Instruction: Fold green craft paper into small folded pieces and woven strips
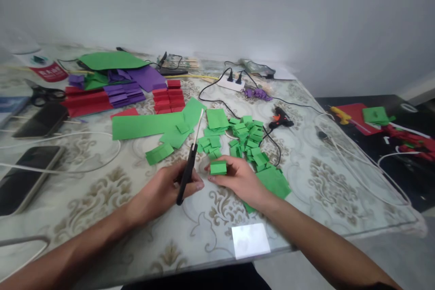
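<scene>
My left hand is closed around the black handles of a pair of scissors, seen nearly edge-on. Their thin blades point up and away over the table. Close to its right, my right hand pinches a small folded green paper piece between thumb and fingers. Just beyond the hands lie a pile of small cut green paper pieces and a stack of green squares. A long green paper strip stretches to the left. More green paper lies partly beneath my right forearm.
Red folded strips and purple folded paper lie further back. A glue gun and a power strip trail cables. Phones and other scissors are at left. A white card lies near the front edge.
</scene>
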`<state>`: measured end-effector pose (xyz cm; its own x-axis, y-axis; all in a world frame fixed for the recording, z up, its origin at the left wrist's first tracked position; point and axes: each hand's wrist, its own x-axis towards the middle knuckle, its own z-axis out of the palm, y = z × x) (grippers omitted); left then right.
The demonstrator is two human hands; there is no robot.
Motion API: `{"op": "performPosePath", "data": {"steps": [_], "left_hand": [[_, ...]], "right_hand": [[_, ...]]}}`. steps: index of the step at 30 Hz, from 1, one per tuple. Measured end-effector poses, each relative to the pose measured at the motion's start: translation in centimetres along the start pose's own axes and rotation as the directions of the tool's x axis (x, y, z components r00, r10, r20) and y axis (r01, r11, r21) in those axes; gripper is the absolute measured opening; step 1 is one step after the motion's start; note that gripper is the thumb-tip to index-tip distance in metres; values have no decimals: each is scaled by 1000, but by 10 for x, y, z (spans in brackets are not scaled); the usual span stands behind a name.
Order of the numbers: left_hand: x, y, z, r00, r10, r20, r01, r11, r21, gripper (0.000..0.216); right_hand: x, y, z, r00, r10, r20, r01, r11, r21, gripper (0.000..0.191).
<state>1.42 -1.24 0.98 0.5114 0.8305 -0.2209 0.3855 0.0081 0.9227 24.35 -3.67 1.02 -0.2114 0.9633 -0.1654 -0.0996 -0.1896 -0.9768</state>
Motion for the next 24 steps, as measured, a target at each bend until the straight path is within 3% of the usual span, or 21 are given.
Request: {"op": "performPosePath", "data": {"steps": [3,9,16,24], "left_hand": [[0,-2,4,1000,17,17,-17,1000,-20,28],[2,-2,7,999,15,-44,-16,999,-30,26],[2,1,6,991,58,-117,-55,998,28,27],[-1,-2,7,991,22,-135,-19,999,27,34]], "right_hand": [[0,1,3,999,15,-34,-16,999,-40,29],[0,6,8,999,40,-28,-38,996,79,25],[-5,3,13,989,145,-36,-137,978,156,34],[-7,0,11,993,69,-92,-69,998,5,31]]}}
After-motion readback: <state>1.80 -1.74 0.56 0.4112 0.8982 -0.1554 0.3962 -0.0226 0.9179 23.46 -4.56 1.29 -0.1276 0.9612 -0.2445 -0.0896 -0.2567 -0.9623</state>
